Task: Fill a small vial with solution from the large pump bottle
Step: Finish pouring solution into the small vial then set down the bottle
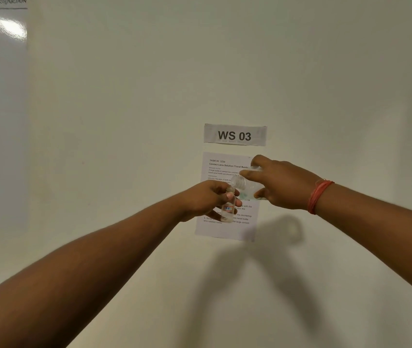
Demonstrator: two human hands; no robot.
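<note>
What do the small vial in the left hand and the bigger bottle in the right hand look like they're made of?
Small clear vial: glass or hard plastic, see-through and glossy; which one is unclear. Larger clear bottle: probably thin transparent plastic, with a ribbed threaded neck.

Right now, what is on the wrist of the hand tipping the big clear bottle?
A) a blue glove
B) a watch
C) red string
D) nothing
C: red string is wound round the wrist of the right hand, which tips the big bottle toward the small vial held in the left hand.
</note>
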